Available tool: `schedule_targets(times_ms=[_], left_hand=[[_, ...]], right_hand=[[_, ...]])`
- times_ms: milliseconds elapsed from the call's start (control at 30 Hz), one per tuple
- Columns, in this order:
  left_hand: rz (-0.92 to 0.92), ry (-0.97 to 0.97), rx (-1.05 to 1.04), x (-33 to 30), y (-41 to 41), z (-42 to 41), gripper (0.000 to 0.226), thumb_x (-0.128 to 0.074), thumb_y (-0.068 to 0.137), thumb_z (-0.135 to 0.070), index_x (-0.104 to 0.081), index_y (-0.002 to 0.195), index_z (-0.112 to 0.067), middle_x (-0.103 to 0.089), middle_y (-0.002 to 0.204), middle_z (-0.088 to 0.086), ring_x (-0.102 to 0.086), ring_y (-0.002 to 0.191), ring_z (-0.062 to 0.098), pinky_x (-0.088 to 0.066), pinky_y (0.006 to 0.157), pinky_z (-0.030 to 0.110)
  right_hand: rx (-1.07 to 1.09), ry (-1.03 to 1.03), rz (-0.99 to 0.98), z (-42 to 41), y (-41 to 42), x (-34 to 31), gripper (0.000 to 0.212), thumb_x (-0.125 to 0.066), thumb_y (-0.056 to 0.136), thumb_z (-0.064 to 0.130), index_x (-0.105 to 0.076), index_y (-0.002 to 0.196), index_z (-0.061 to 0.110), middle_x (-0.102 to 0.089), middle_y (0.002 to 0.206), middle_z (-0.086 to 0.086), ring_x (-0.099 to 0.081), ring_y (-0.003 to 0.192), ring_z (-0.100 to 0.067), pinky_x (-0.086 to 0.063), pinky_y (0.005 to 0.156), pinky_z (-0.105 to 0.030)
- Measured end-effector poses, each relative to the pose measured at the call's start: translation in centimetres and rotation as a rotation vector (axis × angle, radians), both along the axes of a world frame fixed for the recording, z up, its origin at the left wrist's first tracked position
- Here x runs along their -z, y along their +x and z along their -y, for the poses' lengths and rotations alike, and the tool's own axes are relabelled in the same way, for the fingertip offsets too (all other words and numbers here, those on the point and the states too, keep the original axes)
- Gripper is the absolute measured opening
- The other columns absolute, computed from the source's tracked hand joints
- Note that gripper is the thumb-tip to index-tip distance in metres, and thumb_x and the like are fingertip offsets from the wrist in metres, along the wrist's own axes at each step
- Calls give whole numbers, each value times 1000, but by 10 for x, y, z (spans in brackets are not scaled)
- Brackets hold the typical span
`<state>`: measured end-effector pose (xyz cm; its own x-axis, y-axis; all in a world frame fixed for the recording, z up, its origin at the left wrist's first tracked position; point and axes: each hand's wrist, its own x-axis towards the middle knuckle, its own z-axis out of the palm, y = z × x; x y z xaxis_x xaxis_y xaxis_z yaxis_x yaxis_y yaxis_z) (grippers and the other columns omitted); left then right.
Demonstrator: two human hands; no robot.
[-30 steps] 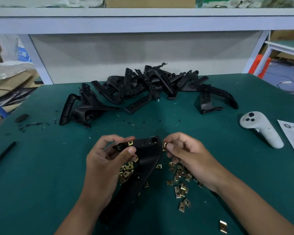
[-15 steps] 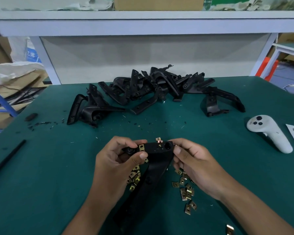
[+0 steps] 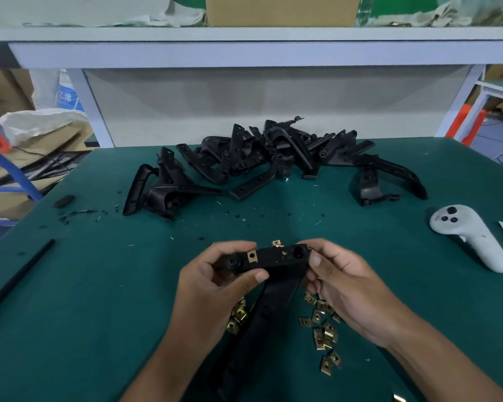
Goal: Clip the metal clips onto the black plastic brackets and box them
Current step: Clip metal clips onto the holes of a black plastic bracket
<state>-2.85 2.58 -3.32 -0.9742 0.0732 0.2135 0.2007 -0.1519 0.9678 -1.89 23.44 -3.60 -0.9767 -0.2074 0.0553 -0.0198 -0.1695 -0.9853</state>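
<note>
While both hands grasp it, the black plastic bracket [image 3: 273, 265] sits between them above the green tabletop [image 3: 99, 314], its long arm running down toward the person. The left hand [image 3: 215, 288] curls round the bracket's left end, thumb across the front. The right hand [image 3: 349, 288] pinches the right end, fingers bent around it. One metal clip [image 3: 252, 255] sits on the bracket's top edge just right of the left hand's fingertips, another [image 3: 277, 243] near the middle. Loose metal clips [image 3: 323, 329] lie scattered beneath the right hand, and a few [image 3: 238, 317] below the left. Beyond both hands lies a heap of brackets [image 3: 273, 161]; well right of the right hand, a white controller [image 3: 471, 236].
</note>
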Motion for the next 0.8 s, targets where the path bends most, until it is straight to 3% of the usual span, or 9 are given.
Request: schedule_targets(times_ms=[100,233,333,433,500,600,700,767,800], left_hand=[[16,54,-10,2,-2,-1,35,-85,56,-21,-80,90,-30,-79,85,0,-73,76,6,-54,70,12],[-27,10,-21,2,1,-2,30,-84,60,-24,-78,88,-31,-77,83,0,-71,75,8,-54,70,15],[-34,4,-41,4,3,-4,34,-94,61,-20,-77,88,-30,-73,78,1,-66,65,12,-54,64,18],[-21,-24,-40,3,6,-6,26,-85,68,-17,-76,87,-32,-68,74,-5,-57,54,10,-49,52,20],[-29,-61,-33,2,7,-5,27,-91,68,-21,-75,86,-33,-67,73,-7,-56,53,10,-48,51,20],[-33,-51,-46,0,6,-4,26,-83,63,-30,-75,88,-31,-70,75,-7,-61,60,8,-50,58,18],[-1,20,-16,1,4,-6,29,-81,62,-28,-73,89,-25,-72,79,-7,-65,72,4,-50,67,13],[45,79,44,2,4,-5,29,-86,66,-20,-72,91,-25,-72,82,-5,-67,74,5,-51,68,14],[67,100,74,2,3,-5,30,-89,70,-15,-72,91,-27,-73,85,-3,-68,77,7,-52,70,16]], right_hand=[[-14,-24,-4,0,0,-2,31,-67,87,41,-77,109,22,-60,92,0,-51,79,-7,-48,69,-25],[6,-30,-5,2,1,-1,26,-63,92,36,-77,108,21,-61,93,0,-50,79,-8,-48,69,-25],[7,-48,5,2,2,0,27,-59,91,33,-77,107,21,-62,95,1,-50,78,-7,-48,68,-25],[6,-50,9,1,1,0,27,-59,91,34,-77,107,22,-63,92,4,-51,76,-5,-48,68,-23],[7,-56,14,0,1,-1,27,-59,91,32,-77,108,20,-63,92,3,-51,76,-5,-48,67,-24],[3,-44,10,-1,1,-1,28,-62,90,33,-77,110,19,-64,93,1,-51,78,-7,-48,68,-24],[57,-46,-7,-2,-2,-7,40,-78,79,44,-75,113,22,-61,88,1,-53,79,-10,-48,68,-24],[96,-109,-8,-5,-4,-11,50,-89,68,49,-71,103,18,-59,80,2,-52,73,-12,-47,66,-23],[102,-130,-7,-7,-4,-13,44,-90,68,46,-70,96,18,-58,77,2,-50,71,-12,-46,64,-23]])
